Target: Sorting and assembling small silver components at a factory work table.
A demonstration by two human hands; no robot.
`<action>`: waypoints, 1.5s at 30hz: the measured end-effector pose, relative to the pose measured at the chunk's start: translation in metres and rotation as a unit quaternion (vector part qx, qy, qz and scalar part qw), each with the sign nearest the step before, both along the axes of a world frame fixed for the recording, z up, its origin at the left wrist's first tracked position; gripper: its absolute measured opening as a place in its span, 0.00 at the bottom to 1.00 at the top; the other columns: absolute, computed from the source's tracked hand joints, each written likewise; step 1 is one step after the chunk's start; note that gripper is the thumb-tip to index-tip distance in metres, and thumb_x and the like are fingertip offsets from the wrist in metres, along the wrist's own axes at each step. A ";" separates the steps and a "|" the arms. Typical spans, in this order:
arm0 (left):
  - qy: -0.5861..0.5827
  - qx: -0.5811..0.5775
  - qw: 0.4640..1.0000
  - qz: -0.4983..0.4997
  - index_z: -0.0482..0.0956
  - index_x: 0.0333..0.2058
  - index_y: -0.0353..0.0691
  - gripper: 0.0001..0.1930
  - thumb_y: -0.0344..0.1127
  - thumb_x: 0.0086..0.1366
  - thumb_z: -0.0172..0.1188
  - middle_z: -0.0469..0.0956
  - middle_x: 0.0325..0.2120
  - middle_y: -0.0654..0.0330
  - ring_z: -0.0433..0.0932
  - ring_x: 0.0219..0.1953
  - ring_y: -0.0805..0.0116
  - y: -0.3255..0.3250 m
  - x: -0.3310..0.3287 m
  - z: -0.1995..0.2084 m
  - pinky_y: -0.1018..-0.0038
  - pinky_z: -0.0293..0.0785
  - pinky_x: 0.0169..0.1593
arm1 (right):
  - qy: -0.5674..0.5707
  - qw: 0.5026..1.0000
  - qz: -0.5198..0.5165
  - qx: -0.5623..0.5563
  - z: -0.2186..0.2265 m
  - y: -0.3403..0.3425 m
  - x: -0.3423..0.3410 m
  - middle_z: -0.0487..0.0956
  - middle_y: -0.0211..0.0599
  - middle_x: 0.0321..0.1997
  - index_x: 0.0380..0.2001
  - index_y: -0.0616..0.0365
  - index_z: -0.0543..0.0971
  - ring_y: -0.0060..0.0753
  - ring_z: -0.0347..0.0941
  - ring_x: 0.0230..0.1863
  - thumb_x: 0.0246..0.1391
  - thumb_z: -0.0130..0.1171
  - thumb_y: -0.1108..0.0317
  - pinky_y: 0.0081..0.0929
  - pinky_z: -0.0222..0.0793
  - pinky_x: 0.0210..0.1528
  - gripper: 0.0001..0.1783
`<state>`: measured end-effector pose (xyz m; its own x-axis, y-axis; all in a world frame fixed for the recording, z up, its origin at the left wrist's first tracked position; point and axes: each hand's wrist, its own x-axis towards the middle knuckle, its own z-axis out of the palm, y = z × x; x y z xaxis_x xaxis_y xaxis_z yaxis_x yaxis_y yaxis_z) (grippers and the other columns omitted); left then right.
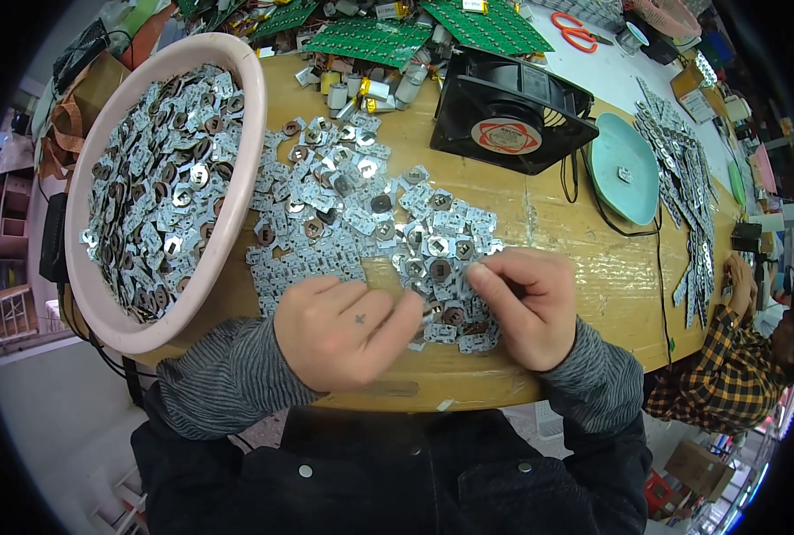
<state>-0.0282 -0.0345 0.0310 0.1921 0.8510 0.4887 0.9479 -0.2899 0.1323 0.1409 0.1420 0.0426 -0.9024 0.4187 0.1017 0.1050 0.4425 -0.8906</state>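
"Since the wooden table [593,294] fills most of the view, what is the biggest thing on it?"

"A pink basin [256,116] at the person's left, heaped with little pale boards that carry round brown or silvery parts."

"And next in size?"

"A loose pile of small circuit boards [321,187], spreading from just right of the basin toward the person's hands, with some laid flat in rows at its lower left. Well off to the right lies a heap of silvery strips [682,178], near another person's checked sleeve [727,366]. Green panels [486,27] lie along the far side."

"What stands beyond the pile, to the right?"

"A black fan [513,107], and just beside it a turquoise dish [624,196]."

"How do the hands look?"

"The left hand [343,330] is over the near edge of the pile, fingers curled inward; whether they grip anything cannot be told. The right hand [532,308] is at the pile's right edge, thumb and forefinger close at the tips; whether a board is clamped there cannot be told either. The two hands are near each other, apart."

"Anything smaller?"

"Orange-handled scissors [575,29] at the far side, and a single board [624,175] in the dish."
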 end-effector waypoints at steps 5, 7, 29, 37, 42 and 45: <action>-0.034 -0.011 0.999 0.018 0.80 0.38 0.28 0.17 0.27 0.47 0.67 0.73 0.20 0.61 0.74 0.18 0.68 0.000 -0.003 -0.002 0.73 0.68 0.20 | -0.041 0.992 -0.018 0.118 -0.001 0.002 0.000 0.76 0.40 0.17 0.25 0.68 0.82 0.30 0.73 0.18 0.58 0.64 0.75 0.27 0.65 0.23 0.08; -0.037 -0.005 0.999 0.018 0.80 0.38 0.28 0.17 0.27 0.46 0.68 0.72 0.20 0.61 0.74 0.18 0.67 0.000 -0.002 0.000 0.72 0.68 0.20 | -0.023 0.990 -0.020 0.134 -0.005 0.001 -0.002 0.77 0.40 0.18 0.26 0.67 0.83 0.31 0.74 0.18 0.57 0.65 0.76 0.27 0.66 0.23 0.07; -0.157 -0.059 0.984 -0.062 0.76 0.43 0.23 0.20 0.27 0.54 0.69 0.77 0.25 0.51 0.79 0.23 0.57 0.000 0.000 -0.008 0.67 0.76 0.24 | 0.117 0.963 0.158 0.183 -0.018 -0.014 -0.002 0.81 0.45 0.29 0.45 0.69 0.79 0.44 0.81 0.29 0.49 0.67 0.80 0.32 0.77 0.30 0.18; -0.194 -0.073 0.978 -0.029 0.76 0.45 0.25 0.21 0.30 0.56 0.72 0.80 0.30 0.50 0.82 0.29 0.56 0.001 -0.003 0.001 0.68 0.81 0.31 | 0.147 0.957 0.125 0.218 -0.008 -0.013 0.005 0.79 0.45 0.25 0.40 0.69 0.79 0.42 0.79 0.23 0.48 0.67 0.82 0.32 0.74 0.24 0.14; -0.209 -0.090 0.974 -0.002 0.78 0.44 0.31 0.19 0.29 0.54 0.71 0.81 0.29 0.50 0.83 0.28 0.53 -0.003 -0.001 -0.003 0.65 0.78 0.31 | 0.139 0.959 0.105 0.225 -0.007 -0.011 0.004 0.79 0.45 0.25 0.39 0.68 0.79 0.41 0.79 0.22 0.49 0.67 0.82 0.30 0.72 0.22 0.12; -0.209 -0.089 0.974 -0.004 0.78 0.43 0.31 0.18 0.28 0.54 0.71 0.81 0.29 0.50 0.82 0.28 0.53 -0.002 -0.001 0.001 0.66 0.78 0.31 | 0.162 0.957 0.096 0.219 -0.013 -0.012 0.003 0.79 0.44 0.25 0.38 0.68 0.79 0.39 0.78 0.21 0.49 0.67 0.82 0.30 0.71 0.21 0.12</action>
